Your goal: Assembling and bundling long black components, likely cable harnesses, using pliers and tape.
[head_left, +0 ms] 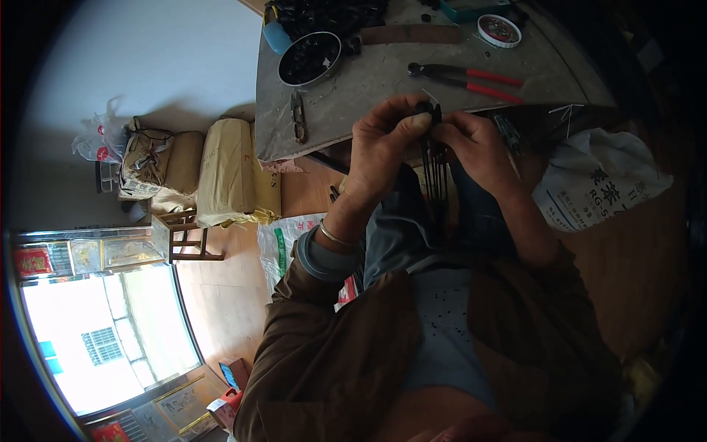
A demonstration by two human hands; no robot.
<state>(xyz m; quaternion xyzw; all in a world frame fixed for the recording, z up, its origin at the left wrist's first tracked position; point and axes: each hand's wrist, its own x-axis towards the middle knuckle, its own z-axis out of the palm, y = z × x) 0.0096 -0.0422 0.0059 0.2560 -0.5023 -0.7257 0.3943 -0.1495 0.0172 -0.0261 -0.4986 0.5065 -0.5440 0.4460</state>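
Observation:
Above my lap, just off the table's near edge, a bundle of thin black rods (436,184), like umbrella ribs, hangs down from a dark head between my fingers. My left hand (383,140) is closed, pinching the top of the bundle between thumb and fingers. Close against it, my right hand (479,147) is also closed at the same top end; its fingertips are partly hidden. A thin pale wire (430,96) sticks up beside the left fingers. Beyond the hands, red-handled pincers (471,79) lie on the table.
The grey table (368,81) carries a bowl (305,85) of black parts, a brown strip (410,34), a white round lid (481,31) with small metal bits, and small pliers (298,116). A white sack (589,184) stands right; wrapped bundles (228,169) and a wooden stool (188,232) stand left.

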